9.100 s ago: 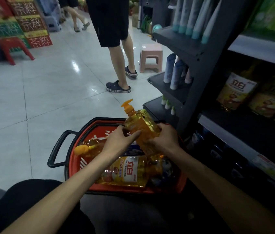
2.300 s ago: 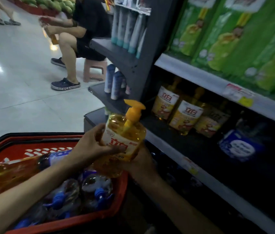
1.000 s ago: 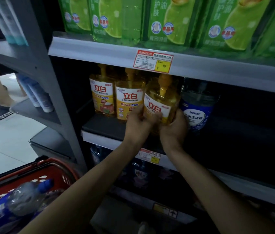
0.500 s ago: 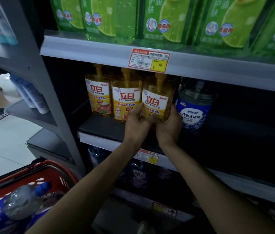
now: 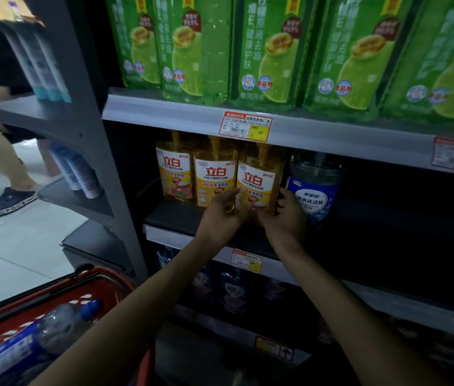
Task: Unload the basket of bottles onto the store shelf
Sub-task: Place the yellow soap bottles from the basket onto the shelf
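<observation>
Both hands are up at the mid shelf (image 5: 181, 218) w/ a yellow soap bottle (image 5: 257, 179) between them. It stands upright on the shelf, 3rd in a row, touching the 2nd yellow bottle (image 5: 214, 174) on its left, w/ the 1st yellow bottle (image 5: 174, 174) further left. L hand (image 5: 221, 215) curls round its lower left side, thumb up by the label. R hand (image 5: 284, 218) has its thumb at the lower front and fingers bent round the right side. So the grip on both sides is grasping the bottle, tho it looks light. Just right of R hand is a blue-label jar (image 5: 313, 188). Green refill packs (image 5: 264, 51) fill the shelf above, w/ a red/yellow price tag (image 5: 245, 126) on that shelf's edge. The red basket (image 5: 109, 277) is bottom left, w/ a clear bottle w/ blue cap (image 5: 61, 324) lying in it. Far left, on the tile floor, another person's leg & dark shoe (image 5: 8, 200).
</observation>
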The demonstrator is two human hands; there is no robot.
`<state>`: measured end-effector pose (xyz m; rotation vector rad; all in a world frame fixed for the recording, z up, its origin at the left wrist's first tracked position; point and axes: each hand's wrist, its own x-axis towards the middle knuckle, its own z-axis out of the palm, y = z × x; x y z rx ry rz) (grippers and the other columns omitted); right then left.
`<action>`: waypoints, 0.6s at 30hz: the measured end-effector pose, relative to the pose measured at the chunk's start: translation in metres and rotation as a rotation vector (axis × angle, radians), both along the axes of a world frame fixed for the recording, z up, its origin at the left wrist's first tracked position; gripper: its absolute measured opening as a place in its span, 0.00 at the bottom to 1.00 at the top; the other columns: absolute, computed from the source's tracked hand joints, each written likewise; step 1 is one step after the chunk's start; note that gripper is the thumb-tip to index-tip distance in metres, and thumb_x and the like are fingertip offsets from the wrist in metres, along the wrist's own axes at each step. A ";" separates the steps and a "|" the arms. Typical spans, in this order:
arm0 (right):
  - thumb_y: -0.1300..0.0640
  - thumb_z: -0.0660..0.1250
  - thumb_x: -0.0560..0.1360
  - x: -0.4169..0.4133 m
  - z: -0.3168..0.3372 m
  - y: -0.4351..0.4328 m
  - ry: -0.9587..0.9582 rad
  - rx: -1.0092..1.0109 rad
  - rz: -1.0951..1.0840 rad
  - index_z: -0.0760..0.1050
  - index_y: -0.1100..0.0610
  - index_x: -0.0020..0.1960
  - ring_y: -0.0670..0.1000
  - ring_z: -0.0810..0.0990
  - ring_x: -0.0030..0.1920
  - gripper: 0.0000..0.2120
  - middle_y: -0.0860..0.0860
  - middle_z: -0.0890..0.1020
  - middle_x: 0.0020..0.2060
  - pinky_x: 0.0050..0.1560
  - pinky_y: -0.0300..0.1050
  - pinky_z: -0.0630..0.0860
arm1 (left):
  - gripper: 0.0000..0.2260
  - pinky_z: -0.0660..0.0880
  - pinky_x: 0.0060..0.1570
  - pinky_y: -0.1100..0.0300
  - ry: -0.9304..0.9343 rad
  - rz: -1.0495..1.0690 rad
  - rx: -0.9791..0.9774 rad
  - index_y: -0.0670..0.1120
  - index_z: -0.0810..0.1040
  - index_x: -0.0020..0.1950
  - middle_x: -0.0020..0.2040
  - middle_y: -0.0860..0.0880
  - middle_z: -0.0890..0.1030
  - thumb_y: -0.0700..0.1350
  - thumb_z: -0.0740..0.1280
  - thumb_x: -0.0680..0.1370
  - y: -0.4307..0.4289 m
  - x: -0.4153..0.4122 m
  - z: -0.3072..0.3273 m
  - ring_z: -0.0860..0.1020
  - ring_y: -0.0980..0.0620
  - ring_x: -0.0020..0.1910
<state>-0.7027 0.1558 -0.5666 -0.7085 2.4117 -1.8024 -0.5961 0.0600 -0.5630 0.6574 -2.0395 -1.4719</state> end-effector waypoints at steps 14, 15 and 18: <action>0.49 0.78 0.73 0.113 0.028 -0.007 0.385 0.354 0.630 0.66 0.53 0.78 0.52 0.66 0.74 0.38 0.51 0.67 0.74 0.70 0.44 0.66 | 0.38 0.74 0.67 0.46 -0.669 0.113 -0.773 0.58 0.62 0.81 0.79 0.49 0.67 0.69 0.56 0.71 -0.013 0.200 0.027 0.72 0.42 0.73; 0.48 0.78 0.72 0.124 0.027 -0.012 0.408 0.390 0.686 0.65 0.53 0.79 0.52 0.66 0.74 0.40 0.51 0.67 0.75 0.70 0.43 0.65 | 0.39 0.74 0.66 0.45 -0.701 0.133 -0.778 0.57 0.63 0.81 0.79 0.48 0.67 0.69 0.55 0.71 -0.015 0.221 0.026 0.73 0.41 0.72; 0.48 0.79 0.71 0.158 0.022 -0.029 0.489 0.434 0.859 0.63 0.54 0.80 0.53 0.67 0.74 0.43 0.52 0.67 0.75 0.71 0.42 0.65 | 0.38 0.77 0.64 0.48 -0.761 0.195 -0.726 0.56 0.65 0.81 0.78 0.48 0.70 0.67 0.57 0.71 -0.019 0.285 0.018 0.75 0.44 0.70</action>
